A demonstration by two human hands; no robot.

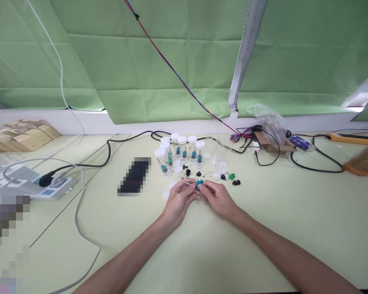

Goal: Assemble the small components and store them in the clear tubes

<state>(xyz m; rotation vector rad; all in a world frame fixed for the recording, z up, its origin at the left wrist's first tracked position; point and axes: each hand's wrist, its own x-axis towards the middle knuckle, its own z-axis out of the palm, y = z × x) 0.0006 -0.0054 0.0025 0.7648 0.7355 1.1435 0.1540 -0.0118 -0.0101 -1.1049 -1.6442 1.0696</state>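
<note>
My left hand (180, 199) and my right hand (217, 198) meet over the table, fingertips pinched around a small blue plastic part (200, 182). A thin metal rod (185, 183) sticks out to the left by my left fingers; whether it joins the blue part is hidden. Just beyond my hands lie small black parts (198, 174), a green part (232, 176) and another black part (236, 182). Several clear tubes with white caps (182, 139) stand behind them, with blue or green pieces inside. Loose white caps (178, 169) lie near the tubes.
A pixelated dark object (135, 176) lies left of my hands. Further left are a power strip (57, 188) with cables and cardboard pieces (30, 134). At the back right stand an open cardboard box (276, 147) with a plastic bag, a blue item (301, 143) and an orange bottle (363, 159).
</note>
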